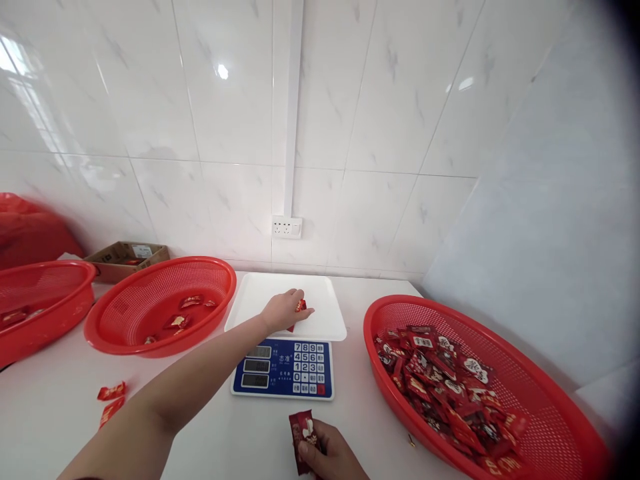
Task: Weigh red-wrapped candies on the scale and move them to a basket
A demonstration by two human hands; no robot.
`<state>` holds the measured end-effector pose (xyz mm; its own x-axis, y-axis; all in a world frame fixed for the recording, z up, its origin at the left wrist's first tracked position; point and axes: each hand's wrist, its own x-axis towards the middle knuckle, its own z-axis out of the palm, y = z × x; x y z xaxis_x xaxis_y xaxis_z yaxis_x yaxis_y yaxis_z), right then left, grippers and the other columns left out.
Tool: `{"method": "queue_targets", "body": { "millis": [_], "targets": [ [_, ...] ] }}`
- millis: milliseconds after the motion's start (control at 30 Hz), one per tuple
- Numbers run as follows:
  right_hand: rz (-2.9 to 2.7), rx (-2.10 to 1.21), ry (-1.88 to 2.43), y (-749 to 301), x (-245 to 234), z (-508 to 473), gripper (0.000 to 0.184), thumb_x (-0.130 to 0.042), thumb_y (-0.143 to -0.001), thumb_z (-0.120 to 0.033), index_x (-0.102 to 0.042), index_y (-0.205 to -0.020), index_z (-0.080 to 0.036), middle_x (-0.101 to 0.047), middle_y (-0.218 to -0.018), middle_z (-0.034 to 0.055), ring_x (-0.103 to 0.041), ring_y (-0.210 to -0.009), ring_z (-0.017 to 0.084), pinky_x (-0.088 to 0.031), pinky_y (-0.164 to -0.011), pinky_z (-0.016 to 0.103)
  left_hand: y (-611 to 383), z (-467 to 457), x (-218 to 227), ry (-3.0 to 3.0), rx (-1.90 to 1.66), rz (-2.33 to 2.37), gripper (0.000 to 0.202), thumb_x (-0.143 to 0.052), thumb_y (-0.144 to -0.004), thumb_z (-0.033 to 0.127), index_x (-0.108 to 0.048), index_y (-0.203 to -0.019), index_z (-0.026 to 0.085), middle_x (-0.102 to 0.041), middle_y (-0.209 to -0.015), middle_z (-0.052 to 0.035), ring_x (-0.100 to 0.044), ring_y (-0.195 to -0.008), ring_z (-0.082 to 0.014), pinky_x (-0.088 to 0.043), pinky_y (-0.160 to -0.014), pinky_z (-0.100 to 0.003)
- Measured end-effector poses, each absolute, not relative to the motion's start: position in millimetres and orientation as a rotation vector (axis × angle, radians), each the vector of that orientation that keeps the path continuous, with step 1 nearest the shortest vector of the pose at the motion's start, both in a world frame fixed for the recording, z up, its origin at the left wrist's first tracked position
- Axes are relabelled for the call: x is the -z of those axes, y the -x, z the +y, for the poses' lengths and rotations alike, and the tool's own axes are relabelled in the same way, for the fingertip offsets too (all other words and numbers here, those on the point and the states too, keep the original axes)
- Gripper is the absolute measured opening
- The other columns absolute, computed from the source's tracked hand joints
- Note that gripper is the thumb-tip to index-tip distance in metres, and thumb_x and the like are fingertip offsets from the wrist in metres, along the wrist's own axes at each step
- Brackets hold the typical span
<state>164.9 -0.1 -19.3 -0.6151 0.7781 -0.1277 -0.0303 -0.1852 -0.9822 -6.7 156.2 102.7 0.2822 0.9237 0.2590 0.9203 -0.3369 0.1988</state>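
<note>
My left hand (286, 311) reaches over the white weighing plate (260, 288) of a digital scale. Its fingers are curled round a small red packet (301, 306), which is partly hidden by them. Close to the table's front, my right hand (333, 453) grips a dark red packet (303, 433) with pale printing between thumb and fingers. The scale's blue panel (285, 369), with number keys and three small displays, lies between the two hands.
On the right, a red basket (373, 320) holds many red and dark packets. Two more red baskets, one nearer (100, 333) and one at the far left (55, 333), contain a few. Loose packets (111, 392) lie at left. A cardboard box (107, 270) stands by the tiled wall.
</note>
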Motion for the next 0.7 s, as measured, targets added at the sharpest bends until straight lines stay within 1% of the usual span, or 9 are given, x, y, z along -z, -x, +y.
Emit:
{"method": "queue_targets", "body": {
  "millis": [167, 300, 367, 433, 500, 567, 633, 667, 700],
  "targets": [
    [-1.441, -1.86, 0.854, -163.7, 22.4, 0.2, 0.038, -0.063, -0.066, -0.059, -0.058, -0.07, -0.022, -0.049, -0.058, -0.0029, -0.038, -0.047, 0.011, -0.037, -0.053, 0.024, 34.6, 162.2, -129.3, -2.385, -0.737, 1.891, 0.029, -0.045, -0.085, 0.05, -0.046, -0.079, 0.022, -0.06, -0.082, -0.0028, -0.059, -0.069, -0.0192, -0.039, -0.059, -0.028],
    [-1.393, -1.892, 0.831, -162.1, 28.4, 0.9, 0.038, -0.066, -0.064, -0.058, -0.062, -0.076, -0.022, -0.05, -0.06, -0.0024, -0.044, -0.054, 0.013, -0.038, -0.058, 0.025, 83.3, 160.5, -158.6, -2.196, -0.929, 2.127, 0.031, -0.046, -0.083, 0.051, -0.046, -0.073, 0.021, -0.057, -0.074, -0.0028, -0.056, -0.065, -0.0186, -0.036, -0.054, -0.026],
    [-1.362, -1.891, 0.835, -161.2, 29.2, 0.8, 0.038, -0.067, -0.063, -0.057, -0.062, -0.075, -0.022, -0.049, -0.059, -0.0026, -0.044, -0.055, 0.014, -0.038, -0.058, 0.026, 112.8, 157.2, -168.6, -2.12, -0.957, 2.261, 0.033, -0.044, -0.084, 0.052, -0.048, -0.077, 0.021, -0.058, -0.076, -0.0044, -0.056, -0.065, -0.0193, -0.036, -0.052, -0.026],
    [-1.334, -1.884, 0.846, -160.7, 28.0, 0.9, 0.038, -0.068, -0.061, -0.057, -0.061, -0.072, -0.021, -0.047, -0.058, -0.0031, -0.043, -0.054, 0.013, -0.039, -0.058, 0.026, 140.7, 153.3, -172.9, -2.036, -0.877, 2.424, 0.035, -0.041, -0.084, 0.054, -0.05, -0.082, 0.02, -0.06, -0.082, -0.0069, -0.058, -0.068, -0.0216, -0.038, -0.053, -0.027],
    [-1.341, -1.894, 0.852, -160.6, 25.8, 1.3, 0.039, -0.069, -0.06, -0.058, -0.06, -0.07, -0.021, -0.046, -0.058, -0.0033, -0.043, -0.055, 0.014, -0.039, -0.06, 0.026, 161.6, 148.5, -171.3, -1.977, -0.718, 2.552, 0.038, -0.041, -0.083, 0.056, -0.053, -0.087, 0.02, -0.062, -0.092, -0.01, -0.06, -0.079, -0.0263, -0.042, -0.059, -0.031],
    [-1.361, -1.921, 0.847, -160.4, 24.2, 1.7, 0.039, -0.069, -0.06, -0.057, -0.059, -0.07, -0.021, -0.045, -0.058, -0.0034, -0.043, -0.055, 0.014, -0.039, -0.061, 0.027, 170.3, 141.4, -165.0, -2.014, -0.628, 2.575, 0.042, -0.041, -0.082, 0.056, -0.055, -0.095, 0.019, -0.06, -0.106, -0.0125, -0.056, -0.098, -0.0313, -0.045, -0.074, -0.037],
    [-1.351, -1.933, 0.837, -159.4, 24.1, 1.3, 0.037, -0.068, -0.061, -0.056, -0.06, -0.071, -0.021, -0.045, -0.058, -0.0034, -0.042, -0.055, 0.013, -0.039, -0.06, 0.027, 163.5, 129.2, -156.2, -2.112, -0.713, 2.487, 0.044, -0.04, -0.083, 0.055, -0.055, -0.104, 0.02, -0.057, -0.118, -0.0122, -0.047, -0.114, -0.0326, -0.042, -0.088, -0.042],
    [-1.337, -1.928, 0.838, -158.5, 24.5, 0.7, 0.037, -0.068, -0.061, -0.056, -0.06, -0.071, -0.022, -0.045, -0.058, -0.0034, -0.041, -0.054, 0.013, -0.038, -0.06, 0.028, 154.4, 120.4, -151.3, -2.151, -0.79, 2.403, 0.044, -0.039, -0.084, 0.054, -0.055, -0.106, 0.021, -0.056, -0.121, -0.0112, -0.045, -0.117, -0.0317, -0.041, -0.091, -0.042],
    [-1.32, -1.914, 0.843, -157.4, 25.0, 0.0, 0.036, -0.068, -0.061, -0.056, -0.06, -0.07, -0.022, -0.045, -0.057, -0.0033, -0.041, -0.054, 0.014, -0.038, -0.059, 0.028, 142.1, 109.6, -146.2, -2.155, -0.874, 2.303, 0.043, -0.036, -0.085, 0.054, -0.056, -0.106, 0.023, -0.057, -0.12, -0.0095, -0.046, -0.116, -0.0301, -0.042, -0.09, -0.041]
  ]
}}
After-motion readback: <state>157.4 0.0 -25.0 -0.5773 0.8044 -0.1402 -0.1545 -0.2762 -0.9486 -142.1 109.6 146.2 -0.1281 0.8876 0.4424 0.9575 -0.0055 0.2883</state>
